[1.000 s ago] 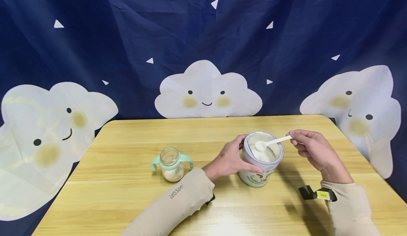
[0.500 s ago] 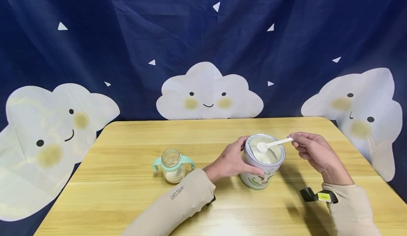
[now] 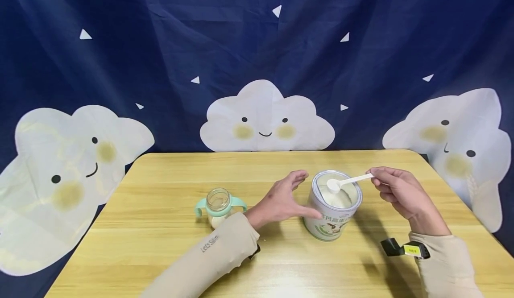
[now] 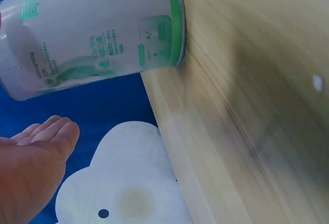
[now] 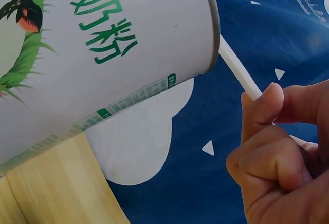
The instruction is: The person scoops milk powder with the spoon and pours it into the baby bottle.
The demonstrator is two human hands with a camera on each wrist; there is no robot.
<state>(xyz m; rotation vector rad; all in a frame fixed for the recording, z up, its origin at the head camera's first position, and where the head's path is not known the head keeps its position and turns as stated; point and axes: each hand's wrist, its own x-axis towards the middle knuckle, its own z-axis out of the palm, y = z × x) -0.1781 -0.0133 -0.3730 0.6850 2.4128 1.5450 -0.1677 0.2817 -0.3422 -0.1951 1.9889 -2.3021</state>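
A milk powder can stands upright and uncovered on the table, pale powder inside it. My right hand pinches the handle end of a white measuring scoop, whose bowl is over the powder within the can's mouth. In the right wrist view, thumb and index finger grip the scoop's handle just outside the rim. My left hand is spread at the can's left side, thumb near its front wall. From the left wrist, the fingers show straight and apart from the can.
A baby bottle with mint-green handles and no cap stands left of the can, partly covered by the left sleeve. The wooden table ends at a dark blue curtain printed with clouds.
My left hand has let go of the can and drawn off to the left, its sleeve now covering more of the bottle. The right hand keeps its pinch on the scoop.
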